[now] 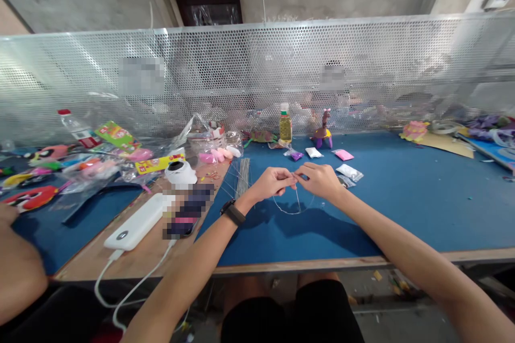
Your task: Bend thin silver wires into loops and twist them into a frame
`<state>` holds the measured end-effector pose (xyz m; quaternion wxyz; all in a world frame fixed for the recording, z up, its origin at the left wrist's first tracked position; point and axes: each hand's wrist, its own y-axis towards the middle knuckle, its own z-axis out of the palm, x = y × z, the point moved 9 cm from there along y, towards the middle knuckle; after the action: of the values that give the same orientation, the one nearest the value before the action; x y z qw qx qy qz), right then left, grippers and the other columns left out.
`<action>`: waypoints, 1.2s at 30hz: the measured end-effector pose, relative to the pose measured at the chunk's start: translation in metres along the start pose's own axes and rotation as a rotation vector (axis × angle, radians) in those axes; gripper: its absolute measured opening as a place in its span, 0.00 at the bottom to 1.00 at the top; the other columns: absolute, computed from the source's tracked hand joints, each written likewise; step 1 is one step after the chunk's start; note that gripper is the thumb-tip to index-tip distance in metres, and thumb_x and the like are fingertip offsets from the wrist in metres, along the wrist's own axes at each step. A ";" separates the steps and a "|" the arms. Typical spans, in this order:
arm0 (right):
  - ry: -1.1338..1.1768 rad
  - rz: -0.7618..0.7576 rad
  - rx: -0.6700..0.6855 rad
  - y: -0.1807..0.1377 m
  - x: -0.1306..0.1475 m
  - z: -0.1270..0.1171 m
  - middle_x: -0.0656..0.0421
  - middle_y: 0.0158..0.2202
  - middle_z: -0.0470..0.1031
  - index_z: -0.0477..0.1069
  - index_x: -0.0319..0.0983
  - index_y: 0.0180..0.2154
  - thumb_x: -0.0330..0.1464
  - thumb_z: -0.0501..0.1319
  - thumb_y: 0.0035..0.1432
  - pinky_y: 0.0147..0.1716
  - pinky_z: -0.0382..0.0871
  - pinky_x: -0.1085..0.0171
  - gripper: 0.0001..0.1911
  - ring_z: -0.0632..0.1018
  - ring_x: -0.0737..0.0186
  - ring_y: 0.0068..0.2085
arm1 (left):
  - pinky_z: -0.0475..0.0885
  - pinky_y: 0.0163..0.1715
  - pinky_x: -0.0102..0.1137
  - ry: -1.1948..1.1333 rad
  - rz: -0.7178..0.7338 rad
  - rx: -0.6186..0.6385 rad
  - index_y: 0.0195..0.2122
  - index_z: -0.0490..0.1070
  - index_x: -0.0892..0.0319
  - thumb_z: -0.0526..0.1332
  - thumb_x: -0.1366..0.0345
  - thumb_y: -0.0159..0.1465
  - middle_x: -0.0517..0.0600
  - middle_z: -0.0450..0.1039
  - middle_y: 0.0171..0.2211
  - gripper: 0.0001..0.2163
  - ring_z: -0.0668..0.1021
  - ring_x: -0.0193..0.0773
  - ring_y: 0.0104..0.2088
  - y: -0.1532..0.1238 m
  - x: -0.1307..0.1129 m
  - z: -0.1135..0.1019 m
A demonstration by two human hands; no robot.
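Over the blue table mat (422, 198), my left hand (274, 182) and my right hand (319, 178) meet fingertip to fingertip. Both are closed in a pinch on a thin pale wire (287, 213). The wire sags in a loop beneath the hands, and one straight piece points down from the fingertips. Exactly where the strands cross is hidden by my fingers. A bundle of straight thin wires (242, 177) lies just left of my left hand. Beyond my right hand are small packets: white (314, 153), pink (343, 155) and purple (295, 155), with a clear-and-white one (351, 172) nearer.
A phone (189, 211) and a white power bank (139, 222) with cables lie at left, near a white roll-shaped object (181, 173). An oil bottle (285, 124) and a clay figure (322, 131) stand by the perforated metal screen (225, 64). Another person's arm (20, 268) is at far left.
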<state>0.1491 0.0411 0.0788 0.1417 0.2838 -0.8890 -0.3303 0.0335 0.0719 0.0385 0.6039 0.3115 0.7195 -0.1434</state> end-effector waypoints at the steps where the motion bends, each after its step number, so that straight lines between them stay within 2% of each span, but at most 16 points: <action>1: -0.040 0.004 0.007 0.000 0.000 0.003 0.56 0.32 0.83 0.81 0.39 0.32 0.33 0.58 0.68 0.26 0.55 0.65 0.15 0.77 0.65 0.29 | 0.59 0.16 0.24 -0.003 0.003 -0.001 0.34 0.75 0.65 0.69 0.48 0.60 0.54 0.80 0.32 0.20 0.69 0.25 0.17 0.000 0.000 0.000; 5: -0.062 0.003 0.047 0.002 -0.002 0.011 0.56 0.33 0.83 0.80 0.39 0.34 0.32 0.58 0.68 0.25 0.55 0.65 0.14 0.77 0.64 0.29 | 0.60 0.16 0.24 0.016 0.008 0.000 0.34 0.75 0.65 0.69 0.48 0.60 0.54 0.80 0.32 0.21 0.69 0.25 0.17 0.000 0.000 0.000; 8: 0.042 -0.089 0.113 0.001 0.001 0.014 0.56 0.39 0.84 0.81 0.40 0.42 0.32 0.57 0.70 0.29 0.61 0.66 0.12 0.80 0.63 0.34 | 0.59 0.16 0.24 0.048 -0.010 0.003 0.34 0.75 0.64 0.68 0.47 0.61 0.53 0.80 0.32 0.21 0.70 0.26 0.17 0.000 0.002 -0.002; 11: 0.133 -0.168 0.148 -0.002 0.005 0.012 0.55 0.43 0.84 0.79 0.41 0.50 0.33 0.54 0.72 0.34 0.68 0.65 0.15 0.82 0.61 0.38 | 0.60 0.16 0.24 0.090 -0.023 0.005 0.34 0.75 0.63 0.67 0.47 0.62 0.53 0.80 0.33 0.21 0.71 0.26 0.18 -0.001 0.003 -0.005; 15: 0.219 -0.137 0.147 -0.004 0.001 0.008 0.55 0.47 0.84 0.78 0.43 0.53 0.35 0.53 0.74 0.41 0.73 0.63 0.16 0.83 0.58 0.43 | 0.60 0.16 0.24 0.124 -0.024 0.008 0.37 0.75 0.63 0.66 0.47 0.64 0.54 0.81 0.35 0.20 0.73 0.27 0.18 -0.002 0.002 -0.006; 17: 0.230 -0.111 0.138 -0.004 -0.001 0.007 0.56 0.46 0.84 0.78 0.42 0.52 0.35 0.53 0.74 0.42 0.73 0.62 0.16 0.83 0.58 0.43 | 0.60 0.16 0.24 0.121 -0.016 -0.006 0.39 0.74 0.62 0.65 0.48 0.64 0.54 0.81 0.37 0.19 0.74 0.27 0.19 -0.001 0.002 -0.006; 22: 0.160 -0.081 0.106 -0.003 -0.003 0.005 0.56 0.42 0.84 0.80 0.42 0.50 0.34 0.54 0.73 0.36 0.71 0.64 0.15 0.83 0.60 0.38 | 0.62 0.18 0.24 0.120 0.007 -0.044 0.41 0.73 0.62 0.65 0.48 0.65 0.53 0.80 0.36 0.19 0.75 0.28 0.19 0.002 0.004 -0.007; 26: 0.060 -0.143 0.104 -0.002 0.002 0.003 0.54 0.42 0.83 0.80 0.42 0.50 0.35 0.53 0.74 0.34 0.70 0.66 0.16 0.82 0.61 0.39 | 0.67 0.22 0.26 0.116 0.062 -0.032 0.40 0.71 0.61 0.65 0.49 0.65 0.51 0.79 0.35 0.18 0.74 0.27 0.19 0.002 0.002 -0.004; 30: -0.005 -0.181 0.128 -0.002 0.005 0.005 0.54 0.38 0.82 0.81 0.42 0.48 0.34 0.53 0.74 0.30 0.66 0.67 0.17 0.79 0.64 0.34 | 0.65 0.21 0.25 0.132 0.089 -0.056 0.38 0.67 0.60 0.62 0.50 0.68 0.49 0.77 0.33 0.17 0.71 0.26 0.20 0.001 0.002 -0.001; 33: 0.057 -0.139 0.106 0.000 0.005 0.002 0.54 0.37 0.82 0.81 0.40 0.44 0.33 0.54 0.72 0.30 0.65 0.67 0.16 0.79 0.64 0.34 | 0.63 0.21 0.24 0.135 0.094 -0.064 0.36 0.66 0.60 0.60 0.49 0.69 0.48 0.75 0.32 0.17 0.69 0.26 0.21 -0.001 0.001 0.001; 36: 0.242 0.007 0.064 0.003 -0.003 -0.005 0.56 0.33 0.81 0.81 0.39 0.38 0.33 0.59 0.67 0.31 0.66 0.66 0.11 0.77 0.64 0.31 | 0.63 0.22 0.24 0.153 0.103 -0.067 0.36 0.66 0.60 0.58 0.48 0.70 0.48 0.75 0.32 0.18 0.68 0.26 0.21 -0.002 -0.003 0.003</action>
<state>0.1527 0.0423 0.0842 0.2400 0.3231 -0.8764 -0.2644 0.0346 0.0681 0.0402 0.5637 0.3380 0.7510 -0.0637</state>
